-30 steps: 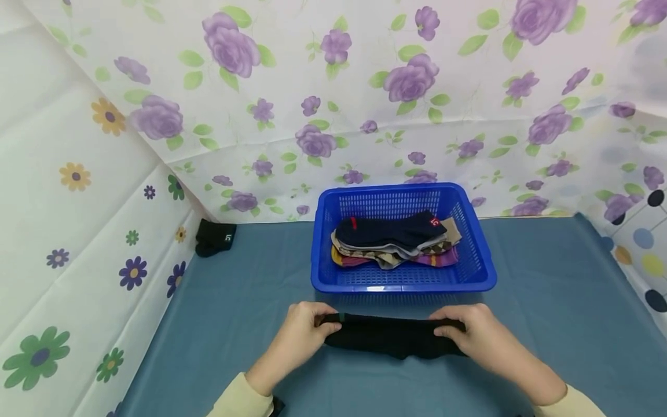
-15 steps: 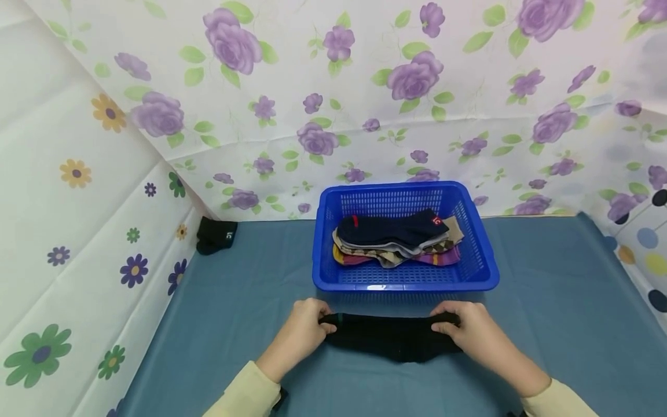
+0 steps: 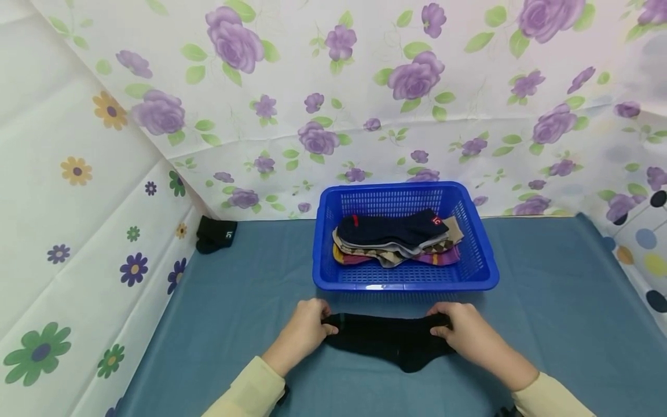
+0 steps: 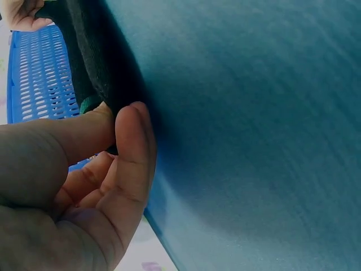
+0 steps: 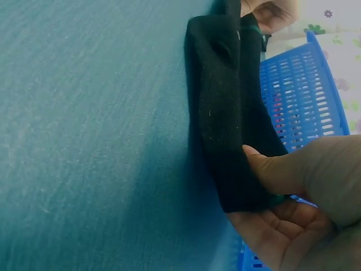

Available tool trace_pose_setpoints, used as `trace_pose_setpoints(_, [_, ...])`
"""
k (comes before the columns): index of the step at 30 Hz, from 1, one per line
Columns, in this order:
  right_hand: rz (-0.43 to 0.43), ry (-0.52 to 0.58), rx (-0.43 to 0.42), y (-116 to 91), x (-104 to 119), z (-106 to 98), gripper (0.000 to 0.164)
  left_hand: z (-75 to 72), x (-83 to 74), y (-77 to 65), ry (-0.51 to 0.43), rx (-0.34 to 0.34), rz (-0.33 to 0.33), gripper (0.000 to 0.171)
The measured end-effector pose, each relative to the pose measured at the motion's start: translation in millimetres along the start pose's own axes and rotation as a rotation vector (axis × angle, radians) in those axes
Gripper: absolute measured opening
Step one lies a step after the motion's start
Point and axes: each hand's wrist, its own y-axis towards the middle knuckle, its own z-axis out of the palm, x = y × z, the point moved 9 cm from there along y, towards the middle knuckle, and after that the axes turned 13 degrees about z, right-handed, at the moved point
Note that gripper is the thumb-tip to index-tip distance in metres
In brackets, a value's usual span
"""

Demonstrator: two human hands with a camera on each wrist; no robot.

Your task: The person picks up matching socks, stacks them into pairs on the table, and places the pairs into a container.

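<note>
A black sock (image 3: 385, 336) with a thin green stripe stretches sideways between both hands, in front of the blue basket. At its left end, my left hand (image 3: 306, 329) pinches the cloth between thumb and fingers, close to the stripe. My right hand (image 3: 462, 329) pinches the opposite end, its thumb lying on top of the cloth in the right wrist view. The sock's lower edge sags toward the table, with a rounded bulge right of the middle. Seen from the right wrist, the sock (image 5: 220, 113) shows two dark layers side by side.
Behind the sock stands a blue plastic basket (image 3: 406, 287), holding a stack of folded socks topped by a navy sock (image 3: 391, 230) with red marks. Another black sock (image 3: 215, 234), bunched up, lies at the back left against the flowered wall covering. Blue-grey cloth (image 3: 245, 289) covers the table.
The right hand has shifted slightly left, bringing the hands a little closer together. The sock's lower bulge has dropped and become more distinct. Both hands keep their hold.
</note>
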Motion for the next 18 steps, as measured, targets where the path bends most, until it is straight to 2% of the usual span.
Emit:
trace_pose_setpoints(5, [-0.011,-0.043,-0.027,0,0,-1,0.027,-1.1,1.5,0.5,-0.005,-0.013,-0.007,0.022])
trace_pose_setpoints(11, [-0.029,-0.127,-0.119,-7,2,-11,0.037,-15.8,0.7,-1.5,0.013,-0.098,-0.007,0.031])
trace_pose_setpoints(15, [-0.085,-0.159,-0.178,-15,9,-17,0.036,-27.4,-18.3,-5.0,0.074,-0.157,0.084,0.025])
trace_pose_setpoints(18, [-0.125,-0.161,-0.168,-20,17,-16,0.031,-27.4,-36.6,-5.5,0.105,-0.15,0.185,0.02])
